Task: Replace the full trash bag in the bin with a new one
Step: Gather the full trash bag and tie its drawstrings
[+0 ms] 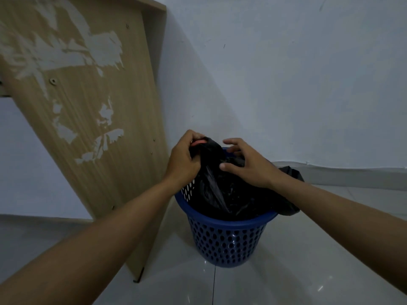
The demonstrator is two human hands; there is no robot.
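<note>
A blue perforated plastic bin (226, 241) stands on the tiled floor. A black trash bag (222, 190) fills it and drapes over the right rim. My left hand (185, 159) grips a gathered edge of the bag, lifted above the bin's far left rim, with something pink showing at the fingertips. My right hand (244, 164) hovers over the bag's top, fingers loosely spread, the thumb touching the black plastic.
A worn wooden panel (92, 111) of a desk or cabinet stands just left of the bin. A white wall (286, 73) runs behind. Glossy pale floor tiles (308, 260) spread in front and to the right.
</note>
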